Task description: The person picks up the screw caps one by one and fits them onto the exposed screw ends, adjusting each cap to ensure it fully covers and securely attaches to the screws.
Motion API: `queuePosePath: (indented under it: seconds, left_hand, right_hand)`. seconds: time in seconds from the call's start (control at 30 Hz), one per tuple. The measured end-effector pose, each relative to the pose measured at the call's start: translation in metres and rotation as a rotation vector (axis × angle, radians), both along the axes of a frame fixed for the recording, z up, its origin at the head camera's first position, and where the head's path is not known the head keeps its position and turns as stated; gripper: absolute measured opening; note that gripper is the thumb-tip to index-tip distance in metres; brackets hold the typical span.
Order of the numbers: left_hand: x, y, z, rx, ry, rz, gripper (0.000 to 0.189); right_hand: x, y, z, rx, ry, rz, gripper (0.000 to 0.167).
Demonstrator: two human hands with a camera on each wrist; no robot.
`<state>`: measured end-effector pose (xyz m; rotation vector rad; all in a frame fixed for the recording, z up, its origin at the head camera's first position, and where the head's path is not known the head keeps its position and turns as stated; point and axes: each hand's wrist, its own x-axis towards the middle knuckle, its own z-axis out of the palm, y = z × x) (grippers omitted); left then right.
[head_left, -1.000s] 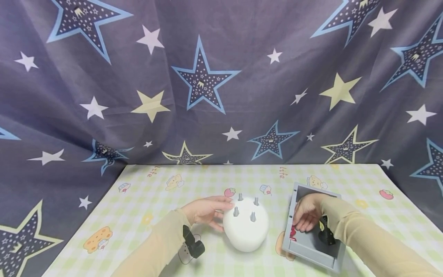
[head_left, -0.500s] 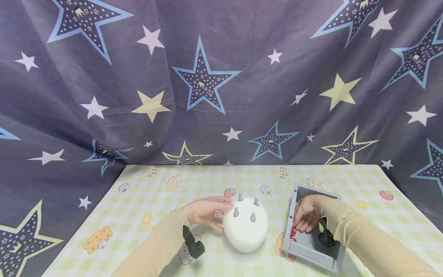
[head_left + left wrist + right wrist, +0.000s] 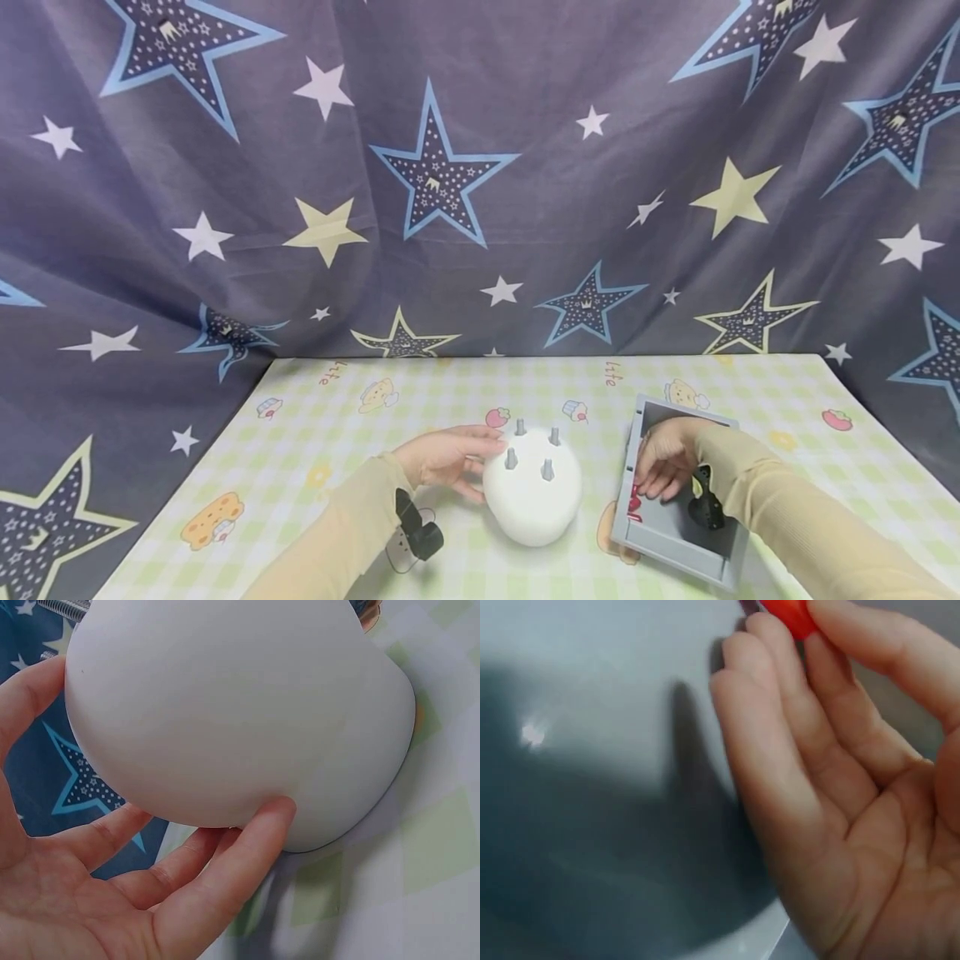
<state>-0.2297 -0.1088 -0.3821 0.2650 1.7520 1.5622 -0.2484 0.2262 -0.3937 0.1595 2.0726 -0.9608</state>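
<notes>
Star-printed dark fabric (image 3: 465, 50) is hung behind a table (image 3: 277, 483) with a pale green check. Midway between the table's side edges, a white rounded body (image 3: 532, 512) is stood with four threaded studs (image 3: 547, 471) pointing upward; it is touched on one side by the left hand (image 3: 446, 460), its fingers spread. Toward the right edge, inside a grey tray (image 3: 663, 557) near its left wall, a small red piece (image 3: 791, 615) is pinched between thumb and fingertip by the right hand (image 3: 663, 462). The body is judged stiff and slippery, best cupped below the studs; its weight cannot be told. The piece is presumably light, best taken by its sides.
</notes>
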Motion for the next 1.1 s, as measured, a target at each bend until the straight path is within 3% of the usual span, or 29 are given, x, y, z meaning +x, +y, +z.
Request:
queuePosePath:
  seconds: [0.53, 0.9, 1.1]
  left_hand:
    - [0.0009, -0.0003, 0.0010, -0.012, 0.014, 0.013, 0.061]
    - [0.0015, 0.0000, -0.0007, -0.011, 0.029, 0.019, 0.062]
    - [0.0000, -0.0008, -0.0035, -0.006, 0.023, 0.020, 0.058]
  right_hand:
    - [0.0003, 0.0022, 0.0030, -0.043, -0.022, -0.028, 0.006]
    - [0.0032, 0.0044, 0.0034, -0.043, 0.014, -0.067, 0.006]
    - [0.0033, 0.0088, 0.0063, -0.067, 0.034, -0.049, 0.008]
